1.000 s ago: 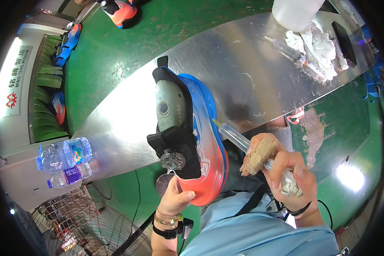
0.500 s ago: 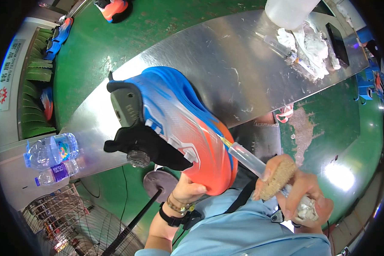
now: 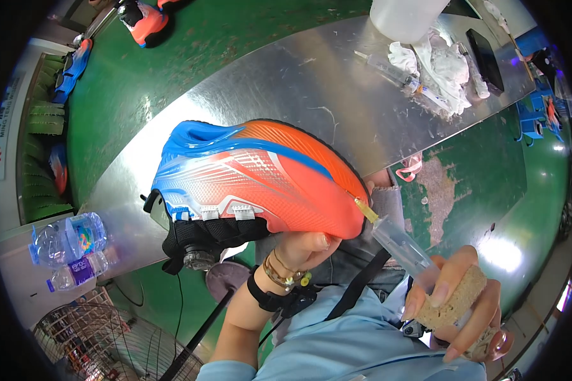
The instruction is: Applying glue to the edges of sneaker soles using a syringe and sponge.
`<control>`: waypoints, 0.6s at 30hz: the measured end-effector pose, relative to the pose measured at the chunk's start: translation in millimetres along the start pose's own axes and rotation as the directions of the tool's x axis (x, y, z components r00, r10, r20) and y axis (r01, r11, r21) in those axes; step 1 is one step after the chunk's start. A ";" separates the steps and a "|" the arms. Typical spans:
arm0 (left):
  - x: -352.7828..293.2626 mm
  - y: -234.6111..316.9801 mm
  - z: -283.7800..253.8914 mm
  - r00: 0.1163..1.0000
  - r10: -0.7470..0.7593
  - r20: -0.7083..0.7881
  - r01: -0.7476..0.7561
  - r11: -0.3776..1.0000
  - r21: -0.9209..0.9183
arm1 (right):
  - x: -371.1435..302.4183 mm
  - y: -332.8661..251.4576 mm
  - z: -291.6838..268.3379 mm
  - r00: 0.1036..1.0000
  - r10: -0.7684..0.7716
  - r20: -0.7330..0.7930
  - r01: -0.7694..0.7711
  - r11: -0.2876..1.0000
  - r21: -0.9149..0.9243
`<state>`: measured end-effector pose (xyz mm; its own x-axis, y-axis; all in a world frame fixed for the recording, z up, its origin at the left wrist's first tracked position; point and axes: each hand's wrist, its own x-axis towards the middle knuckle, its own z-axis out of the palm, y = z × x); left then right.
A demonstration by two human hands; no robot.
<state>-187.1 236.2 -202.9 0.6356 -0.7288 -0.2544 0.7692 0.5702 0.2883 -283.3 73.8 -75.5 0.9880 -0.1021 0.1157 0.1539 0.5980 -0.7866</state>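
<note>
An orange, blue and silver running shoe (image 3: 254,184) lies on its side in the air, with its sole edge facing away from me and its black collar and round lace dial (image 3: 199,258) toward me. My left hand (image 3: 304,249) grips it at the toe end; some of the fingers are hidden behind the shoe. In my right hand (image 3: 464,311) is a clear syringe (image 3: 399,244), held together with a rough tan block (image 3: 454,298). The syringe's yellow tip (image 3: 366,210) touches or nearly touches the seam between upper and sole near the toe.
Beyond the shoe stretches a metal tabletop (image 3: 286,95). On it are a white tub (image 3: 403,19), crumpled white tissue (image 3: 445,70), another syringe (image 3: 388,68) and a black phone-like slab (image 3: 485,60). Plastic bottles (image 3: 67,240) and a wire-caged fan (image 3: 102,340) stand left. Another shoe (image 3: 146,25) rests on the green surface.
The shoe has been rolled so its sole edge shows more and its toe points further right. My right hand and syringe have moved right and toward me, keeping the tip at the seam.
</note>
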 end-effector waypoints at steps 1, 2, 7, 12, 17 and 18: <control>2.4 1.2 -0.1 1.000 -0.008 -0.003 0.008 0.999 0.031 | 1.2 -0.8 0.1 1.000 -0.011 0.010 0.011 1.000 -0.023; 4.7 1.4 0.8 1.000 -0.011 -0.003 0.011 0.999 0.032 | 1.9 -1.5 0.5 1.000 -0.021 0.021 0.022 0.999 -0.047; 20.8 2.7 15.8 0.995 0.098 -0.001 -0.098 0.990 0.102 | -4.6 -1.1 -4.1 0.999 -0.019 -0.031 0.015 0.994 -0.112; 34.0 1.9 19.3 0.984 0.177 0.025 -0.178 0.978 0.106 | -3.5 -2.8 -0.5 0.998 0.002 -0.070 -0.020 0.969 -0.247; 44.6 2.5 25.7 0.963 0.243 0.113 -0.253 0.963 0.092 | -0.6 6.3 -3.1 0.995 -0.090 0.048 0.100 0.960 -0.262; 45.9 3.2 26.5 0.963 0.245 0.113 -0.256 0.962 0.097 | -0.8 9.4 -2.9 0.994 -0.092 0.051 0.102 0.961 -0.257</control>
<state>-157.2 194.5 -189.3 0.7930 -0.6052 -0.0703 0.5710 0.6980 0.4320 -282.7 77.2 -84.7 0.9689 -0.1164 0.2185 0.2461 0.3600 -0.8999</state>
